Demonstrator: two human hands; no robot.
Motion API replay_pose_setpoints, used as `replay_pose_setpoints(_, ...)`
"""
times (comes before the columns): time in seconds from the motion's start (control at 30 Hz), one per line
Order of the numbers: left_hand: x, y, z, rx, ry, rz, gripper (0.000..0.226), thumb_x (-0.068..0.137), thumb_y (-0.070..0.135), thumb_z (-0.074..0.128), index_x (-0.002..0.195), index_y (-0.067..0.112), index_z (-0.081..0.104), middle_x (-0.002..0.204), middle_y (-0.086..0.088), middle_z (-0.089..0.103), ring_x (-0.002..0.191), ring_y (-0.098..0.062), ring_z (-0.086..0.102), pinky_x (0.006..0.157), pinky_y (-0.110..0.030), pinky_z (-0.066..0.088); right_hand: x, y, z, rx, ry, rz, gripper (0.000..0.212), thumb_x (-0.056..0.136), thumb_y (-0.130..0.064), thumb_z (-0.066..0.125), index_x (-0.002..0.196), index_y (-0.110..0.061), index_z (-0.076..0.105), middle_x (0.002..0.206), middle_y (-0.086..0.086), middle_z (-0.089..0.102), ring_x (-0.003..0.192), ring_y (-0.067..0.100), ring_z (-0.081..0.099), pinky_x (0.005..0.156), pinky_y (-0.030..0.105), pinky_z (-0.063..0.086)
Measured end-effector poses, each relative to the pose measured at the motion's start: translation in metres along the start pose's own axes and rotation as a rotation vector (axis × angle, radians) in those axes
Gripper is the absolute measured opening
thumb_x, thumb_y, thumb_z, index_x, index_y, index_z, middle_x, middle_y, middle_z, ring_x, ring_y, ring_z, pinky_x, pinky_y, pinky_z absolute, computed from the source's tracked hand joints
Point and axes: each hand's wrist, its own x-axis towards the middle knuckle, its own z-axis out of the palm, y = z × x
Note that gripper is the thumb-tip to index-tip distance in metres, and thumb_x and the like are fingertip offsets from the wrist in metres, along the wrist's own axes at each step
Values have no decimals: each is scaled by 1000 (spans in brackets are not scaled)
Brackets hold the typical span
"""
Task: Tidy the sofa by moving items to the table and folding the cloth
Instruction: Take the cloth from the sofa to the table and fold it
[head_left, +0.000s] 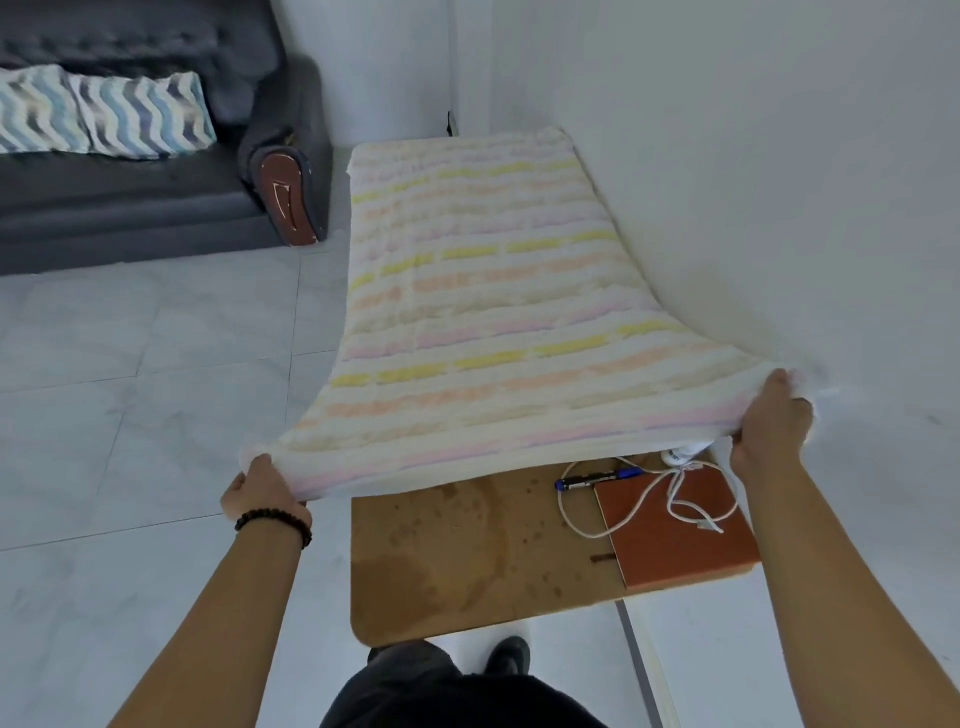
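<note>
Now left hand (267, 486), right hand (774, 421) each grip cloth (483, 312) near corners, stretched over table (467, 561).

Held the cloth (483, 312) above the table (441, 561), left hand (265, 491) at its near left corner, right hand (774, 421) at its near right. Had the notebook (670, 551) on the table's near right part, cable (562, 506) across it, pen (597, 478) just behind. Stood with the sofa (130, 208) far left, cushions (140, 117) on its seat.

Head camera looks forward and down, close over the table (441, 571).
</note>
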Motion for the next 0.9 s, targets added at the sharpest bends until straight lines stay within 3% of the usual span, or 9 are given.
replay_pose_setpoints(0.1,-1,11,5,0,27,58,61,86,14,56,145,8,38,130,-15,58,76,-21,55,67,-31,50,4,-2,6,-62,11,-30,51,102,-44,42,134,-6,54,119,2,62,113,21,61,102,36,51)
replay_pose_setpoints(0.2,-6,22,11,-60,-1,144,64,89,5,51,147,27,33,112,-5,56,75,-16,59,66,-31,57,5,-6,16,-127,33,-35,49,103,-44,42,124,-4,61,110,5,64,105,22,63,89,30,51)
replay_pose_setpoints(0.37,6,51,33,62,-136,230,32,92,0,52,121,10,60,124,-17,60,95,-26,67,58,-27,58,2,-18,43,-167,18,-22,51,96,-37,53,133,-3,54,119,5,59,104,20,54,89,28,42)
replay_pose_setpoints(0.53,42,84,66,97,-214,230,26,91,-1,54,115,7,60,124,-18,59,102,-29,67,62,-27,59,2,-30,88,-245,50,-64,49,99,-33,45,132,1,54,124,17,62,113,30,58,98,39,45)
replay_pose_setpoints(0.67,95,109,108,158,-275,211,26,92,-1,52,116,7,58,128,-19,56,105,-31,65,65,-29,58,-1,-34,137,-374,77,-60,47,103,-31,38,131,3,54,114,12,59,110,26,57,86,31,39)
replay_pose_setpoints(0.77,140,126,143,223,-311,183,27,93,-2,50,117,7,58,122,-15,56,99,-27,62,62,-27,56,0,-29,175,-407,150,-67,47,91,-29,47,123,4,59,120,23,65,113,39,62,78,36,44)
replay_pose_setpoints(0.9,200,153,184,264,-340,100,27,93,-3,50,116,7,57,115,-12,55,83,-19,60,62,-25,54,-4,-21,226,-536,273,-39,49,88,-30,47,122,3,60,124,25,63,115,42,60,76,39,49)
